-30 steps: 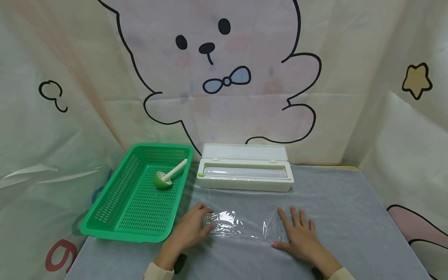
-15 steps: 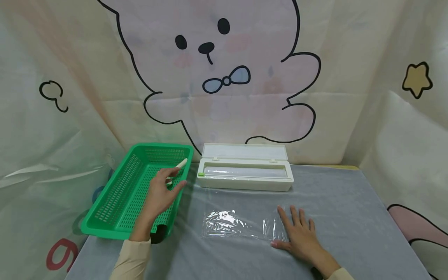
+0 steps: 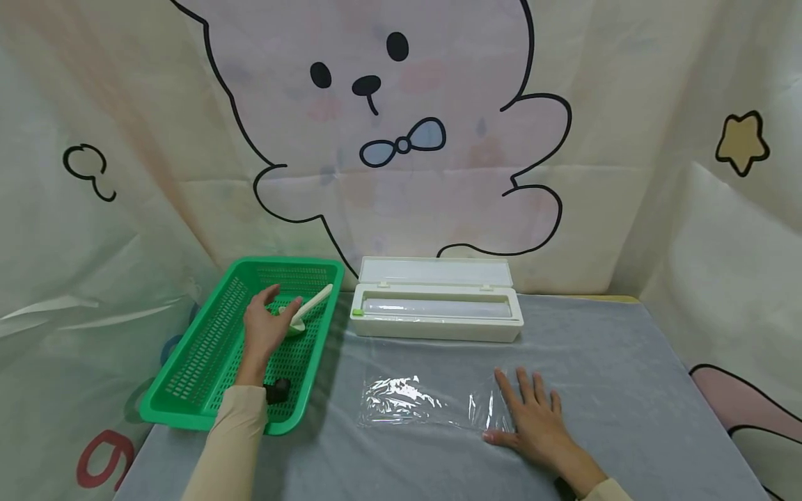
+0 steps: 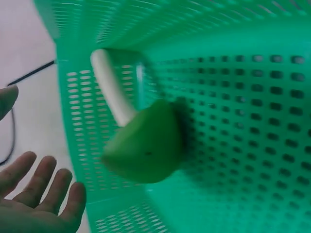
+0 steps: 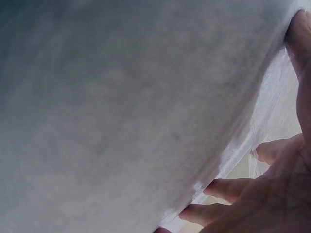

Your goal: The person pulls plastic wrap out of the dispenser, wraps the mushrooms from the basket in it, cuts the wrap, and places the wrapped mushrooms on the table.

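While the two hands are set well apart, the right hand [image 3: 537, 430] rests on the gray-covered worktop [image 3: 626, 369], palm down, fingers spread, and touches the right end of the film [image 3: 407, 402]. The film is a clear, glossy sheet, lying creased in front of the box; whether it joins the box cannot be told.

To the left, the left hand [image 3: 266, 330] is positioned over the basket [image 3: 182, 419], thumb and fingers separated. Its wrist view shows a gap between fingers and ladle [image 4: 150, 148]. The ladle lies inside the green perforated basket, beneath and to the right of this hand; its bowl is green, its white handle directed toward the far right corner.

Beyond the film, the white box [image 3: 438, 329] stands at the rear of the worktop, just beside the basket. A green tab [image 3: 358, 312] sits at its left end. Its lid [image 3: 438, 270] is raised at the back. Behind it hangs a printed backdrop [image 3: 614, 139].
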Demonstrator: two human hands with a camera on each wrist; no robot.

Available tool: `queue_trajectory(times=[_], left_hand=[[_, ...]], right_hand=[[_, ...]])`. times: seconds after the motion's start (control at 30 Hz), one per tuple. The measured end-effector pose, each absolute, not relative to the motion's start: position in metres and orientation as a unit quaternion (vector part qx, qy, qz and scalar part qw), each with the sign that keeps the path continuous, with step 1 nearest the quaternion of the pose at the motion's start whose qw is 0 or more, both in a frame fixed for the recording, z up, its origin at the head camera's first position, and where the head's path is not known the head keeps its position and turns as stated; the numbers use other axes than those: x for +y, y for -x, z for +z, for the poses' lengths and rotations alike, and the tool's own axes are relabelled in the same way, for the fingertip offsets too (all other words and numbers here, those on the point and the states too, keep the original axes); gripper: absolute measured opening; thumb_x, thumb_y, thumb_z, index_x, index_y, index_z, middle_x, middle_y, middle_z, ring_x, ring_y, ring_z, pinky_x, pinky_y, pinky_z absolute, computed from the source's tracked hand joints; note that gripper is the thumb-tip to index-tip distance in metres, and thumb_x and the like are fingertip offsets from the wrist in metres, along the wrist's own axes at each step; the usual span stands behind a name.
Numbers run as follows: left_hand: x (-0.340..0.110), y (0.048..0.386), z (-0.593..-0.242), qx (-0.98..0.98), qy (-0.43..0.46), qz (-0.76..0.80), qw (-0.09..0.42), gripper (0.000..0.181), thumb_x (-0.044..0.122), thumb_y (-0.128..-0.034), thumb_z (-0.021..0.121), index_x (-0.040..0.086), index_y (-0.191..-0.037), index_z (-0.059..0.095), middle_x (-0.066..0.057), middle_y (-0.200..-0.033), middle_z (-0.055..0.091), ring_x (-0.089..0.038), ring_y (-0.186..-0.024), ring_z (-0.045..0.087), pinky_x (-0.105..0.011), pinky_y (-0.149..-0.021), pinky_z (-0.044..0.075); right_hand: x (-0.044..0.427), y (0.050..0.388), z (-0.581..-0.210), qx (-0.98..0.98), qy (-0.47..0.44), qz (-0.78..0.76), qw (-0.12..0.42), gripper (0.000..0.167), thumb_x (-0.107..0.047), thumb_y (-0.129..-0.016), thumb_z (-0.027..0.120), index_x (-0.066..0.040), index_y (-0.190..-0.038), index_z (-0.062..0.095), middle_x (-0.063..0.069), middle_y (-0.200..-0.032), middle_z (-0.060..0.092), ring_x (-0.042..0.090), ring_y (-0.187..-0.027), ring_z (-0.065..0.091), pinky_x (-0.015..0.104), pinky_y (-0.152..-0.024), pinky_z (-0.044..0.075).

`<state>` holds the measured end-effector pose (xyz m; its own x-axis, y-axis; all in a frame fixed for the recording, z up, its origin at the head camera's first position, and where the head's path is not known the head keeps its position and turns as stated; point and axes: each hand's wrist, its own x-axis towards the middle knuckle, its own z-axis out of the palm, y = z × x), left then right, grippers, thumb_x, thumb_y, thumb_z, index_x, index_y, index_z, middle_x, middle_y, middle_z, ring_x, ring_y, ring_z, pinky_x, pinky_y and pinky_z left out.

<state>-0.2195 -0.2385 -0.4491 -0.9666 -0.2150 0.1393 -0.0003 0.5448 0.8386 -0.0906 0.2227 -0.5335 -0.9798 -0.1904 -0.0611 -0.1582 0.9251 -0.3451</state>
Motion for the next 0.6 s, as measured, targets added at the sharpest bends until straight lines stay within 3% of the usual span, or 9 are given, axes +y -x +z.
queue_trajectory(times=[0.23, 0.6], left_hand=[[-0.241, 0.231, -0.458, -0.876, -0.084, -0.472, 0.054, 0.081, 0.035, -0.0975, 0.070, -0.001, -0.157, 0.029, -0.026, -0.159, 0.029, -0.044, -0.146, 0.027, -0.063, -0.110, 0.035], [-0.255, 0.238, -0.470, -0.865, -0.099, -0.490, 0.039, 0.089, 0.036, -0.0945, 0.074, 0.001, -0.159, 0.025, -0.023, -0.163, 0.026, -0.043, -0.148, 0.024, -0.060, -0.113, 0.033]], right_hand=[[0.223, 0.092, -0.535, 0.980, 0.083, -0.173, 0.046, 0.115, -0.071, -0.069, 0.078, -0.011, -0.157, 0.036, 0.037, -0.158, 0.023, 0.064, -0.142, 0.015, 0.083, -0.102, 0.014], [0.224, 0.092, -0.538, 0.980, 0.086, -0.176, 0.042, 0.115, -0.070, -0.068, 0.079, -0.011, -0.157, 0.037, 0.037, -0.157, 0.024, 0.064, -0.142, 0.016, 0.083, -0.102, 0.014]])
